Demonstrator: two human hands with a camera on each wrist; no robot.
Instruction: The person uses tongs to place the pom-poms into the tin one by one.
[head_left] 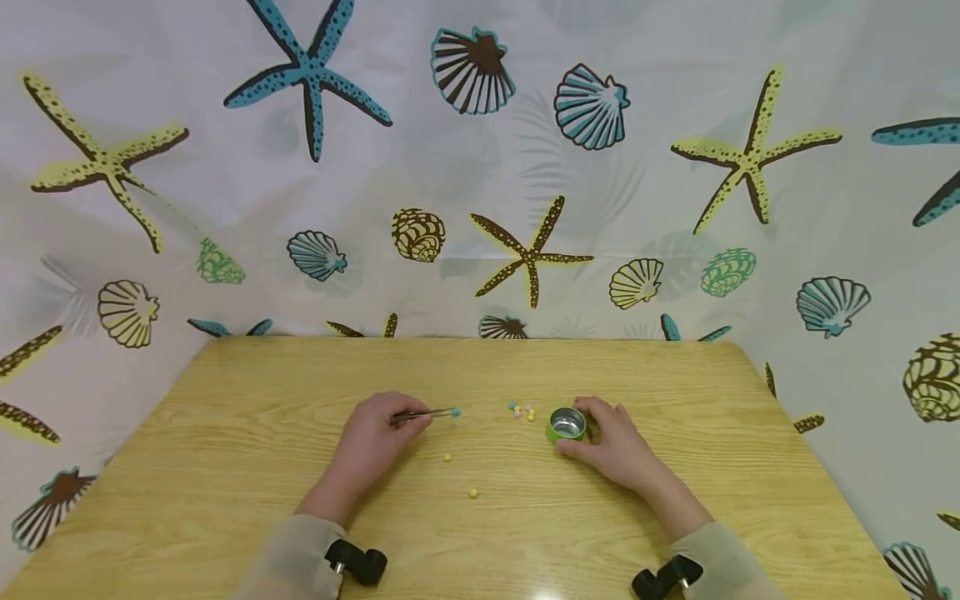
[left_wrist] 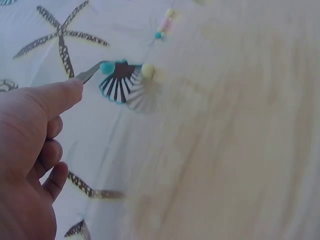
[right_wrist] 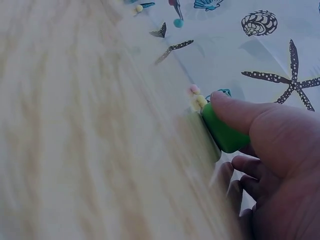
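Note:
My left hand (head_left: 375,437) pinches a pair of metal tweezers (head_left: 416,415) between thumb and index finger. A small light-blue ball (head_left: 456,412) sits at the tweezers' tips, also seen as a blue ball (left_wrist: 107,68) in the left wrist view. To the right, my right hand (head_left: 617,448) holds a small round green tin (head_left: 553,435) between thumb and fingers. Its silver inside faces up. In the right wrist view the thumb lies on the green side of the tin (right_wrist: 227,134); the tin's far side is hidden there.
Just left of the tin lies a loose cluster of several small blue, pink and yellow balls (head_left: 531,415). Nearer the front are two single yellow balls, one (head_left: 447,457) behind the other (head_left: 473,493). The wooden table (head_left: 480,550) meets a shell-patterned cloth (head_left: 637,208) at the back and sides.

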